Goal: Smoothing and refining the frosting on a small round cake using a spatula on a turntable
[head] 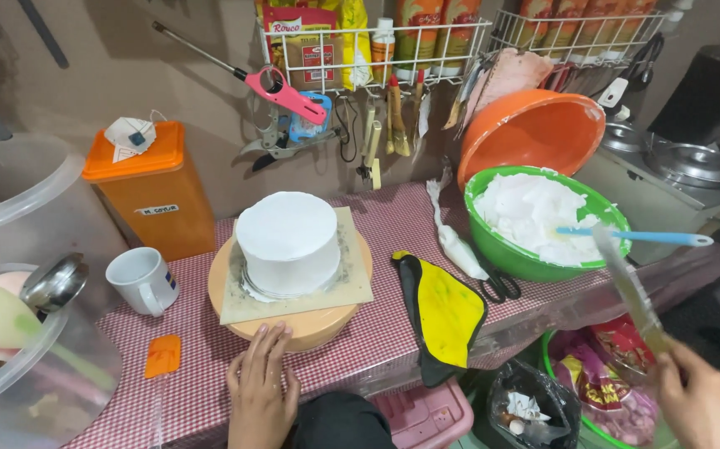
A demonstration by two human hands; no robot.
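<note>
Gripping a clear scraper (631, 287) upright, the right hand (701, 399) sits well right of the white cake (288, 241); the left hand (260, 391) rests flat, nearer, touching the turntable (310, 324).

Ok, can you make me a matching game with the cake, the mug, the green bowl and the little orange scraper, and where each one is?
Things:
1. cake
2. mug
3. green bowl
4. orange scraper

Places:
A. flat on the checked cloth, left of the left hand
B. far right of the table, full of white cream
C. on the round stand
D. in front of the orange bin

Pairs: 1-C, 2-D, 3-B, 4-A
</note>
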